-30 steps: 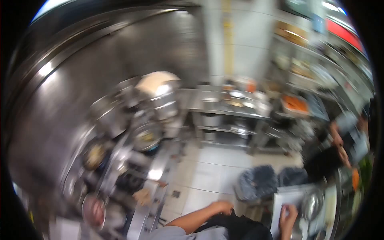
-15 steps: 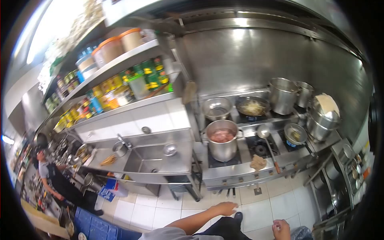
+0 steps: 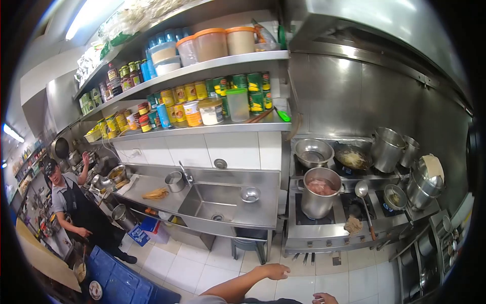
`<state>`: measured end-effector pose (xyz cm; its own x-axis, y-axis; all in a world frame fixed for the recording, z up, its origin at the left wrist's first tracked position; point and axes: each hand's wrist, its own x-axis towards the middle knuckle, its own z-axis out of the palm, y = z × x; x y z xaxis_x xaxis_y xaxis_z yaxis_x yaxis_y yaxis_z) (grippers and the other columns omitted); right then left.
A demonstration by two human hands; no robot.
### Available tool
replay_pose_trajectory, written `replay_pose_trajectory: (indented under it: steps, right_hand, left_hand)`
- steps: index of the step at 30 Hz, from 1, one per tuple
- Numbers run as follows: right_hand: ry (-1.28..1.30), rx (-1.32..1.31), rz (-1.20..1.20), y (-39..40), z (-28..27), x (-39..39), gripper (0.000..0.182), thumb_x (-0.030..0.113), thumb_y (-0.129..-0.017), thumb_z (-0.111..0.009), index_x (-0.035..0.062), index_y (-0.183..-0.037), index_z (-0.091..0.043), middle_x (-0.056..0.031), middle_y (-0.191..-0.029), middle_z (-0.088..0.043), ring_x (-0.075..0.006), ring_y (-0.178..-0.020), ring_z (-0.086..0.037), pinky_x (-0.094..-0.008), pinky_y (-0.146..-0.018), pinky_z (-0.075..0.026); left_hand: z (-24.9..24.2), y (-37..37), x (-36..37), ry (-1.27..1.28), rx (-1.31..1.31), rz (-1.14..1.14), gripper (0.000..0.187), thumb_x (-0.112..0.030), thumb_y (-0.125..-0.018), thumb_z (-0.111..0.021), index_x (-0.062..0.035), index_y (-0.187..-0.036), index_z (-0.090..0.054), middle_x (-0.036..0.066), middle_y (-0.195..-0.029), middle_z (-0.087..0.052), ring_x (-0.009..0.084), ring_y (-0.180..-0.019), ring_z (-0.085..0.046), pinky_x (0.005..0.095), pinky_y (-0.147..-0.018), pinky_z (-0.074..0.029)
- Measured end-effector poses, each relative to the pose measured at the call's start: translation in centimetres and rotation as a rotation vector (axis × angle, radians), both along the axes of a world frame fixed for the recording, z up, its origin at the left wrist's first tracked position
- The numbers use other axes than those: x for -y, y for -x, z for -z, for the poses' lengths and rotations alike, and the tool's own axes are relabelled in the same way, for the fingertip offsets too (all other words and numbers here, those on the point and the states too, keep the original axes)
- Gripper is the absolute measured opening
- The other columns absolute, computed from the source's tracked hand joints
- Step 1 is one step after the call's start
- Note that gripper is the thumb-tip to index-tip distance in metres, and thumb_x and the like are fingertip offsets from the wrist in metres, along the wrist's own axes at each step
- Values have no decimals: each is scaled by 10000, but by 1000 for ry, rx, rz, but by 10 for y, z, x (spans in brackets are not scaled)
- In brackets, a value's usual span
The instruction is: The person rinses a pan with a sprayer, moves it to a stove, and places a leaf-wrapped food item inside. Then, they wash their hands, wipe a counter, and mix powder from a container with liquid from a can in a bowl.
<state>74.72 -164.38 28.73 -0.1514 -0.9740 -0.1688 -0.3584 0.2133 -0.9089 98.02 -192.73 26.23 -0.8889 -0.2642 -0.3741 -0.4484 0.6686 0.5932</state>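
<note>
My left hand [image 3: 274,271] hangs over the white tiled floor [image 3: 202,268] at the bottom middle, forearm bare, fingers loosely apart and holding nothing. Only the top of my right hand [image 3: 325,299] shows at the bottom edge; its fingers are cut off. Ahead stands a steel stove [image 3: 329,233] carrying a large pot of pink meat [image 3: 320,195], a ladle [image 3: 363,195] and a crumpled cloth [image 3: 353,224]. To its left is a steel sink [image 3: 212,202] with a small bowl [image 3: 250,194] on its rim. Both hands are well short of the stove and sink.
A wok of food [image 3: 352,157], an empty pan [image 3: 314,151] and tall pots [image 3: 387,142] fill the back burners. Shelves of cans and tubs [image 3: 202,96] run above the sink. A person in a dark apron [image 3: 71,202] works at far left. Blue crates [image 3: 116,278] sit on the floor.
The view has swung left from the far end of the kitchen to the stove and sink. My right hand has come off a white board and dropped to the frame's bottom edge.
</note>
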Motion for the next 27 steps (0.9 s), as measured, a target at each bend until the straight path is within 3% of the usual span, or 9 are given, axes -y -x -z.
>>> replay_pose_trajectory:
  steps: [4, 10, 15, 20, 23, 25, 27]
  right_hand:
    - [-67, -162, 11, -29, 34, 36, 375, 239, -913, -703, 62, -1237, -633, -113, -983, -683, -191, -813, -649, -322, -714, -550]
    - [-63, -130, 30, -125, 9, 116, 356, 227, -913, -696, 62, -1224, -640, -127, -990, -690, -207, -831, -655, -341, -722, -553]
    - [68, -130, -47, -178, -3, 173, 352, 205, -906, -701, 58, -1220, -640, -137, -1069, -688, -218, -878, -663, -339, -743, -551]
    - [221, -206, 11, -198, -36, 207, 281, 161, -924, -680, 52, -1180, -653, -147, -1077, -688, -240, -885, -671, -333, -761, -546]
    - [185, -81, 55, -205, -49, 223, 300, 192, -935, -668, 55, -1200, -647, -167, -1098, -682, -261, -892, -670, -345, -783, -546]
    - [267, -167, 85, -205, -69, 237, 133, 94, -879, -659, 12, -976, -697, -129, -867, -671, -265, -781, -663, -335, -742, -509]
    - [252, -198, 80, -191, -79, 248, 144, 104, -883, -661, 21, -993, -701, -125, -877, -675, -251, -791, -671, -324, -751, -519]
  left_hand:
    - [-26, -51, 56, 18, -92, -76, 465, -350, -963, -561, -89, -1347, -535, 175, -1156, -669, 358, -1060, -638, 435, -919, -493]
    - [-67, -161, 137, 18, -105, -146, 459, -367, -975, -560, -118, -1359, -538, 152, -1186, -670, 333, -1045, -644, 414, -923, -499]
    - [-121, -242, 188, 57, -285, -370, 415, -316, -949, -600, -96, -1301, -596, 161, -1089, -700, 322, -1008, -668, 409, -893, -517]
    - [-155, -304, 205, 186, -377, -471, 383, -273, -960, -594, -84, -1292, -603, 164, -1100, -699, 318, -1010, -670, 392, -886, -522]
    - [-163, -328, 200, 196, -355, -473, 379, -280, -958, -602, -80, -1280, -614, 168, -1119, -692, 324, -1010, -670, 394, -894, -521]
    - [-158, -333, 197, 173, -414, -529, 377, -249, -959, -612, -75, -1293, -603, 158, -1144, -692, 306, -1040, -674, 401, -896, -527]
    - [-168, -336, 191, 168, -456, -520, 371, -237, -957, -617, -76, -1291, -607, 161, -1153, -689, 308, -1045, -673, 396, -895, -529]
